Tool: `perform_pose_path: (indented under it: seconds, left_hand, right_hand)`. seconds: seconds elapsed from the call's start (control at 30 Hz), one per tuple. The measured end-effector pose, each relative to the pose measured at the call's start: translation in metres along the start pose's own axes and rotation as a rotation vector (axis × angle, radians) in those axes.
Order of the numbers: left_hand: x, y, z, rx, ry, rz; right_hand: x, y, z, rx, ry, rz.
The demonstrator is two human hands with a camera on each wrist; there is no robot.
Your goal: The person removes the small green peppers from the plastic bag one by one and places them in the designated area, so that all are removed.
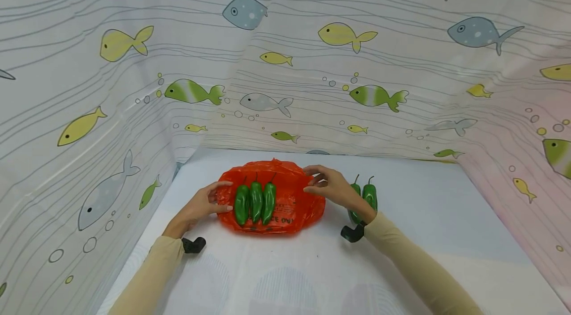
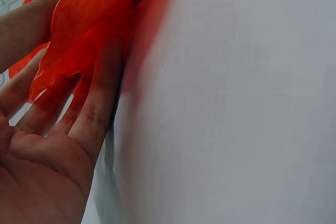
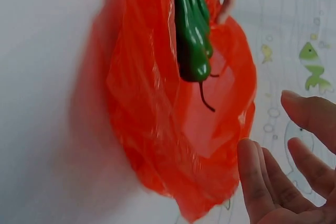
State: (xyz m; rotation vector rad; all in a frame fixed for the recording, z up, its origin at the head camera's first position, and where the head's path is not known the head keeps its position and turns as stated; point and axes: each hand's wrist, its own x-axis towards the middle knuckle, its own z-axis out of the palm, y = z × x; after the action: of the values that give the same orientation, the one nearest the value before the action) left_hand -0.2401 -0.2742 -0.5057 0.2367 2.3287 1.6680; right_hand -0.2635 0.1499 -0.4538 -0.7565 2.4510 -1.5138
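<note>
Left grip (image 1: 206, 202): fingers spread against the red bag (image 1: 296, 181). Right grip (image 1: 334, 187): fingers apart at its opposite edge. Three green peppers (image 1: 256, 203) lie in it, between your grips. Likely step: spreading it wider; ease both sides outward evenly.

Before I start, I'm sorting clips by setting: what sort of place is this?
Probably a tabletop recording booth: fish-printed sheeting walls three sides of a white table, and two black wrist-mounted devices are in view.
</note>
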Motion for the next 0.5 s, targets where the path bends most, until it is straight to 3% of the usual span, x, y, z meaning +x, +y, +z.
perform_pose_path:
  seconds: [0.5]
  left_hand:
    - [0.001,0.0,0.0,0.021,-0.002,0.001]
  right_hand:
    - [0.024,-0.008,0.043,-0.023,-0.088,0.0]
